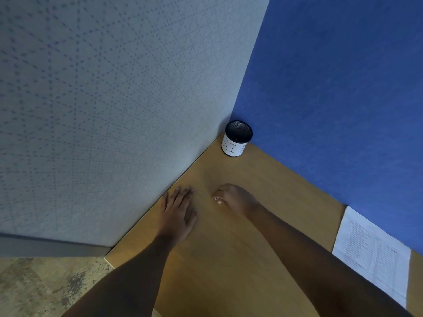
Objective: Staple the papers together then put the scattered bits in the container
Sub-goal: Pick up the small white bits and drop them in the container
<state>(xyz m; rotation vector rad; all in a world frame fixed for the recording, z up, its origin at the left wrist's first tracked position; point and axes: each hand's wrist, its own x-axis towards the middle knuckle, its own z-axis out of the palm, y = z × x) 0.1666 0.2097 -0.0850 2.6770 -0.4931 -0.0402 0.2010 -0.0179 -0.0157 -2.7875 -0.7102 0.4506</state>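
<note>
Black mesh container [237,143], interior indistinct

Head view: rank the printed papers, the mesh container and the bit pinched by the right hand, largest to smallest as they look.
1. papers, which are also nearer the camera
2. container
3. bit, tiny, pinched by the right hand

Office cubicle, fabric partition panels [114,99], wooden desk [229,259], printed papers [370,252]
</note>
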